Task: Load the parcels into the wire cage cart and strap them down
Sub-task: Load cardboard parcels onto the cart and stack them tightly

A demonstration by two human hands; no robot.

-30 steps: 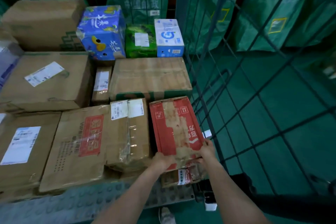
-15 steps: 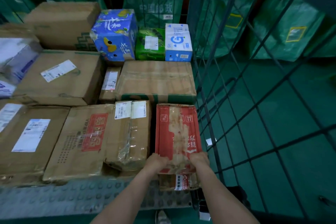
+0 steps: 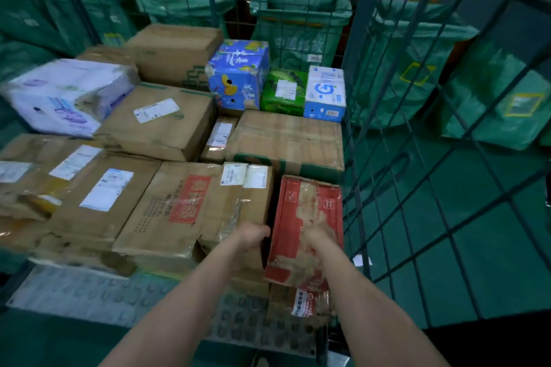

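Red parcel (image 3: 307,217) — left hand (image 3: 253,235) grips its edge, right hand (image 3: 317,240) atop.

I get one head cam only: facing forward and down, close over the parcels (image 3: 167,125), wire cage cart (image 3: 357,39) mesh at right.

Hidden fingers, smeared boxes, tiny print

The left hand (image 3: 253,235) dips its fingers into the gap beside the red box (image 3: 310,211), so they are hidden. The right hand (image 3: 319,241) on top of that box is a blur, and its grip cannot be told. A small box (image 3: 310,305) peeks out from under the red one. The white box (image 3: 68,95) far left is smeared. The brown box (image 3: 18,179) at the left edge is cut off. The words on the labels (image 3: 104,189) are too small to read.
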